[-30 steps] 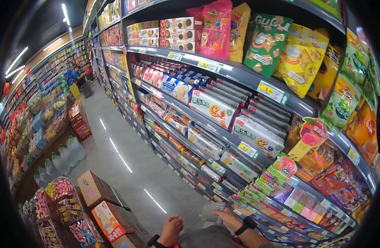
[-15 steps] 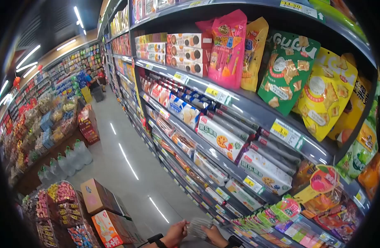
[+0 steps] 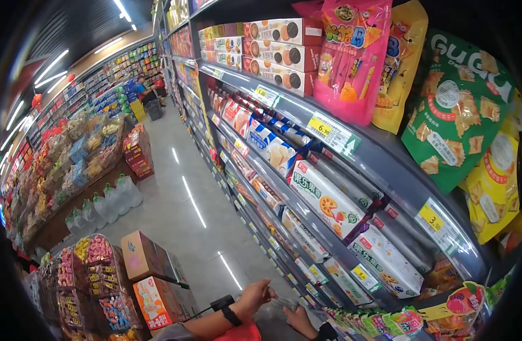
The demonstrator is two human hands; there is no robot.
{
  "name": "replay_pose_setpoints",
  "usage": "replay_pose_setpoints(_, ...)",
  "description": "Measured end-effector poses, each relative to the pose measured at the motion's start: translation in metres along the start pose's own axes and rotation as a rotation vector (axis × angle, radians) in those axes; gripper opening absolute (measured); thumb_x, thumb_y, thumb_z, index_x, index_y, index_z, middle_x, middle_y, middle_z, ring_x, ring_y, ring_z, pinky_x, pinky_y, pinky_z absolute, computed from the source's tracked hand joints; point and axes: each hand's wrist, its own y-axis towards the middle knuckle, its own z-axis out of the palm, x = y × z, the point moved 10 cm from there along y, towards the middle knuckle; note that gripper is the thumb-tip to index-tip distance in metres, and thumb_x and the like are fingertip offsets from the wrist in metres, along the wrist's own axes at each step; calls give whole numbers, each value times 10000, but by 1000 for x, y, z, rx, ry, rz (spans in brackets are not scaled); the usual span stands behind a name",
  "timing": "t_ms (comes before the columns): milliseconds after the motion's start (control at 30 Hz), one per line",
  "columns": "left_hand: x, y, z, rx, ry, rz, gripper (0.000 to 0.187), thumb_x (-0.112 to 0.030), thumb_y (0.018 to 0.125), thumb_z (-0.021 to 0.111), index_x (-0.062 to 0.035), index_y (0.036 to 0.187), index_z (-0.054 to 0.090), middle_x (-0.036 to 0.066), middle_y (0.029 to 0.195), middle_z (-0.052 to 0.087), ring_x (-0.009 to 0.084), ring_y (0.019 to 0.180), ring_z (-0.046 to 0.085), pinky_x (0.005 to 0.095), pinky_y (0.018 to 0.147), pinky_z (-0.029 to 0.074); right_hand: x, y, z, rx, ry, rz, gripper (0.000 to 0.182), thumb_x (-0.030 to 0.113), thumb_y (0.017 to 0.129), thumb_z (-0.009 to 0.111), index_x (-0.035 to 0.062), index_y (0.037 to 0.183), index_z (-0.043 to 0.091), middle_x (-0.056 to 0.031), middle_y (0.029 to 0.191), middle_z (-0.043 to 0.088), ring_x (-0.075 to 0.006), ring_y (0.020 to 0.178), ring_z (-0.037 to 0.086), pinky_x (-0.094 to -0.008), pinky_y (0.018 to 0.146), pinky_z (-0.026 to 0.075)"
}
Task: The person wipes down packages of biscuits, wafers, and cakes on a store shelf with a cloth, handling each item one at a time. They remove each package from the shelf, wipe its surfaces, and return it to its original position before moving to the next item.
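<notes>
Low in the head view, my left hand has its fingers curled together, with a dark band on the wrist. What is in these fingers, if anything, I cannot make out. Just to its right my right hand grips a clear, see-through plastic piece, perhaps a bag or tray; its exact kind does not show. The plastic lies between the two hands, over the aisle floor and beside the lower shelves.
A tall snack shelf runs along my right, with biscuit boxes and a green snack bag. At left stand candy bins, cartons and water jugs. A person is far down the aisle.
The view has shifted, so the shelf goods look closer and further right. My left hand has moved up, showing more forearm. The clear plastic stays at my right hand.
</notes>
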Motion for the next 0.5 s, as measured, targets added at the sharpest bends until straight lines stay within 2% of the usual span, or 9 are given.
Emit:
replay_pose_setpoints(100,-12,18,-5,-35,16,-8,416,-272,990,554,-100,615,508,126,917,703,245,989,667,336,832,483,19,17,0,-88,-50,-91,400,237,940,682,-48,1216,628,-170,1045,724,-287,1009,688,-396,923,516)
replay_pose_setpoints(200,-29,50,-21,130,17,119,363,-235,979,545,-59,663,578,127,963,704,233,976,658,360,867,488,29,36,10,-144,-106,-113,411,236,940,679,-48,1231,621,-185,1097,719,-310,1040,683,-395,935,510)
replay_pose_setpoints(267,-58,55,-29,118,72,57,327,-211,970,537,-29,713,625,136,961,706,236,961,651,370,866,490,28,57,23,-205,-122,-146,413,231,944,671,-53,1239,616,-196,1128,712,-311,1057,679,-391,941,508)
replay_pose_setpoints(367,-78,71,-53,203,157,18,307,-185,960,523,4,761,662,142,941,709,242,920,647,367,854,491,34,86,51,-243,-28,-66,410,263,934,651,-21,1229,632,-247,1124,708,-407,1094,670,-428,936,518)
replay_pose_setpoints(467,-123,72,-73,279,271,-3,308,-170,949,517,10,739,652,142,884,706,232,837,646,338,804,496,66,113,86,-322,-139,-39,372,183,958,630,-22,1268,613,-194,1136,711,-320,1076,681,-387,937,511)
replay_pose_setpoints(500,-136,69,-77,308,311,-11,313,-175,949,519,2,722,643,140,880,707,225,816,642,331,793,497,84,123,103,-303,-138,-59,368,182,958,625,-20,1265,612,-209,1129,710,-339,1072,682,-395,929,515)
